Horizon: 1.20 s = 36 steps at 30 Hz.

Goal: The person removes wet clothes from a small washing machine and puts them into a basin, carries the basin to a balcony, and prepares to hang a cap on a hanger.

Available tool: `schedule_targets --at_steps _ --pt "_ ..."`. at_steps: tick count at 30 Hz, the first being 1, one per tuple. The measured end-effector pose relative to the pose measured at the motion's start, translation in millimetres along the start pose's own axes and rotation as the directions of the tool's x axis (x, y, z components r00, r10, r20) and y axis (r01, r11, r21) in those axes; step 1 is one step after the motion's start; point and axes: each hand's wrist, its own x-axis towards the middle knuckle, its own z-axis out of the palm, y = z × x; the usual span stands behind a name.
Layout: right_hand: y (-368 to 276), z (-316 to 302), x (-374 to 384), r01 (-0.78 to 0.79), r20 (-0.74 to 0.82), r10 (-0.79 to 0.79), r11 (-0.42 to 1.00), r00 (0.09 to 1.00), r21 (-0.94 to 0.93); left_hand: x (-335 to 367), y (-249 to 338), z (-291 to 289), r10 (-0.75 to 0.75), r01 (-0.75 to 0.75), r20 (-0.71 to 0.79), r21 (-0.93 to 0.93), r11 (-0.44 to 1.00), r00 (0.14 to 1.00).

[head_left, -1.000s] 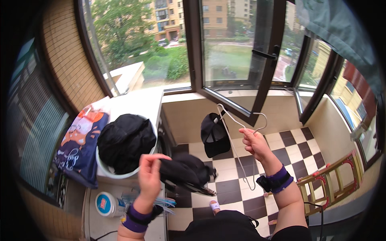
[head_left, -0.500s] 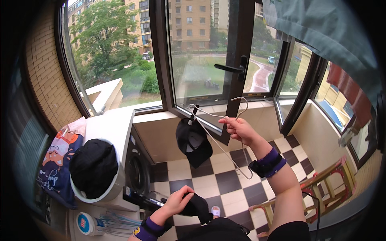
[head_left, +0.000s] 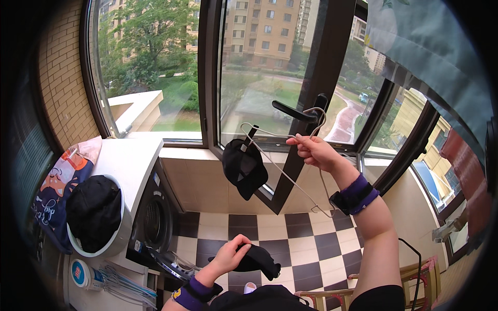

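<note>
My right hand (head_left: 316, 152) is raised in front of the window, fingers closed around the neck of a silver wire hanger (head_left: 280, 167). The hanger tilts, and its hook overlaps the window handle (head_left: 294, 111) in the view; I cannot tell whether they touch. From the hanger's left corner a black cap (head_left: 244, 167) hangs by its back strap. Low down near my body, my left hand (head_left: 231, 256) grips a second black item, apparently a cap (head_left: 258, 260), with its thumb on top. Both wrists wear purple bands.
At left, a white tub (head_left: 124, 228) of black cloth stands on a white top above a washing machine (head_left: 155, 218). Beside it are printed fabric (head_left: 58, 179), a small white bucket (head_left: 85, 274) and several hangers (head_left: 127, 286). A wooden rack (head_left: 423, 285) is lower right; the casement window (head_left: 332, 62) stands ajar.
My right hand has lifted the hanger and hanging cap higher against the window, bringing the hook up to the handle. The view has shifted. My left hand keeps its hold.
</note>
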Motion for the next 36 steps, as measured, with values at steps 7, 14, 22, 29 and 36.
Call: schedule_targets --at_steps 7,14,22,29,36 --pt "3.3 -12.7 11.2 -0.007 -0.034 0.005 0.999 0.999 -0.037 18.3 -4.4 -3.7 0.039 -0.042 0.073 0.050 0.998 0.997" --pt "3.3 -13.0 11.8 -0.065 -0.071 0.052 0.980 0.996 -0.189 21.9 -8.1 -12.3 0.000 0.000 0.138 0.001 1.000 0.990" --pt "15.9 -23.7 22.3 -0.041 -0.198 -0.093 0.811 0.976 -0.584 17.4 -9.2 -24.4 -0.003 0.002 0.242 0.007 1.000 0.970" --pt "22.6 -34.4 19.6 0.078 -0.178 -0.369 0.583 0.912 -0.809 13.2 -21.6 -21.0 0.008 0.013 0.287 -0.069 0.998 0.958" --pt "11.8 -25.3 6.6 -0.099 -0.301 -0.371 0.474 0.878 -0.875 15.6 -15.6 -20.8 0.003 0.006 0.312 -0.027 1.000 0.950"
